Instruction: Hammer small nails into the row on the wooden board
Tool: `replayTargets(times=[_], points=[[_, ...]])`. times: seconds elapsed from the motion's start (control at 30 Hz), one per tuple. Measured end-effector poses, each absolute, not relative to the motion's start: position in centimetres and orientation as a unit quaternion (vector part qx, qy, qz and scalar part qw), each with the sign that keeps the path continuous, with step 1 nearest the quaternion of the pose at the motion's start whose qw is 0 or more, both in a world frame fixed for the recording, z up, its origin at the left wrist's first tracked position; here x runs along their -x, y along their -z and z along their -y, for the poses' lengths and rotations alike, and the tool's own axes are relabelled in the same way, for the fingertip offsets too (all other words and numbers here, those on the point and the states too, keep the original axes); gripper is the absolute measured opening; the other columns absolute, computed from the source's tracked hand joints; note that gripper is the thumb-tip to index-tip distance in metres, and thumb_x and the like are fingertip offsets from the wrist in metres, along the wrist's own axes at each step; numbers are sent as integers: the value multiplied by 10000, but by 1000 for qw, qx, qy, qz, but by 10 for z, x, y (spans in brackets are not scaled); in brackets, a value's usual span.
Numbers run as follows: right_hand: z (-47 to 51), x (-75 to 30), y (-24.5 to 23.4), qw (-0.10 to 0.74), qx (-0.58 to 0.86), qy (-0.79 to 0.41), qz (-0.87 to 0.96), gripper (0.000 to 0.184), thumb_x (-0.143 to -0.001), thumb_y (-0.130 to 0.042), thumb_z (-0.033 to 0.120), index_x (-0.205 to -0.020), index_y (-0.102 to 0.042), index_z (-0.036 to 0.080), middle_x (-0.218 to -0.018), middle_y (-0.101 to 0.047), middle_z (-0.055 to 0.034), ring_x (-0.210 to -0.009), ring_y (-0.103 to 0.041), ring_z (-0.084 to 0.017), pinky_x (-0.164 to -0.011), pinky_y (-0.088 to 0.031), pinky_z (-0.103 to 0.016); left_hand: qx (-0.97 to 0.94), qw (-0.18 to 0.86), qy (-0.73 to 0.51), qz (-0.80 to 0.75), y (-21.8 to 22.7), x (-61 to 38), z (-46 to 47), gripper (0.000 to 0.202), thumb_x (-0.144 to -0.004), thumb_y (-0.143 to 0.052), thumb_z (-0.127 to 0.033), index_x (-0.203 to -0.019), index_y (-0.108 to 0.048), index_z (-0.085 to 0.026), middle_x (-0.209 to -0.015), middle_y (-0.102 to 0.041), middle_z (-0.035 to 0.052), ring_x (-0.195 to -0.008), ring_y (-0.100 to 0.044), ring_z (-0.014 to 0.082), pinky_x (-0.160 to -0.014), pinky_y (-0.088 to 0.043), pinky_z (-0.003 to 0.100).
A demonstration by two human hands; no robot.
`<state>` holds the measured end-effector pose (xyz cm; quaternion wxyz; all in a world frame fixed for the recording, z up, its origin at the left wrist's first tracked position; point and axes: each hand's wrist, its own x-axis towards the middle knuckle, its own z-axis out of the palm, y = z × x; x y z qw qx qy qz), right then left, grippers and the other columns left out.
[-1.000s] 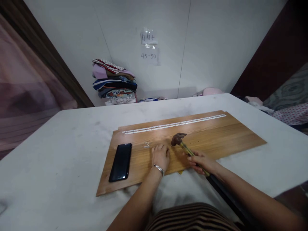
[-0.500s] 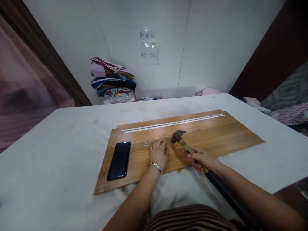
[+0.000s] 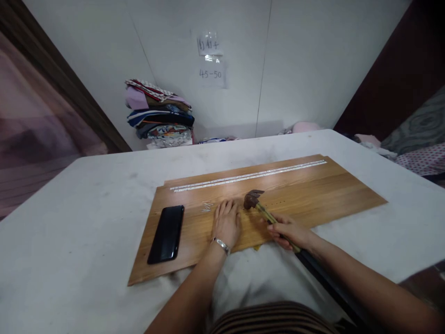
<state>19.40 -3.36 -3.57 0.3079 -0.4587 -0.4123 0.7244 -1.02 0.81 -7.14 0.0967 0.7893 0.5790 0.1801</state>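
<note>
My right hand (image 3: 285, 232) is wrapped round the yellow-and-black handle of a claw hammer (image 3: 266, 215). The hammer's rusty brown head is low at the wooden board (image 3: 330, 190), just right of my left hand's fingertips; I cannot tell whether it touches. My left hand (image 3: 227, 222) lies flat on the board with its fingers stretched forward. Several loose nails (image 3: 207, 207) lie beyond and left of it. A short row of small dark dots (image 3: 276, 202) marks the board right of the hammer head. Any nail under the head is hidden.
A black phone (image 3: 166, 234) lies on the board's left end. Two white marked strips (image 3: 250, 176) run along its far side. The board rests on a white table (image 3: 69, 222). Behind stand folded clothes (image 3: 160, 113) against a wall with paper notes (image 3: 211, 74).
My left hand has flattened, its fingers reaching further forward. The hammer stays low beside it in my right hand. The whole view has shifted slightly.
</note>
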Motion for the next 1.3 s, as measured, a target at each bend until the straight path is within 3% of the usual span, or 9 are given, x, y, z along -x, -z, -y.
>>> replayTargets(times=[0.9, 1.3], points=[[36, -196, 27, 292, 480, -698, 443, 290, -714, -582, 341, -940, -466, 201, -390, -383, 138, -274, -256, -48, -284, -184, -156, -787, 101, -170, -584, 70, 10, -7, 380, -894, -423, -216, -1244, -562, -160, -1399, -484, 60, -1324, -369, 241, -1126, -272, 439], [35, -195, 24, 301, 478, -702, 435, 362, -691, -616, 372, -975, -481, 192, -460, -400, 129, -276, -282, -38, -279, -201, -162, -788, 103, -183, -579, 68, 10, -8, 367, -886, -433, -208, -1226, -571, -184, -1371, -512, 71, -1313, -383, 241, -1114, -286, 448]])
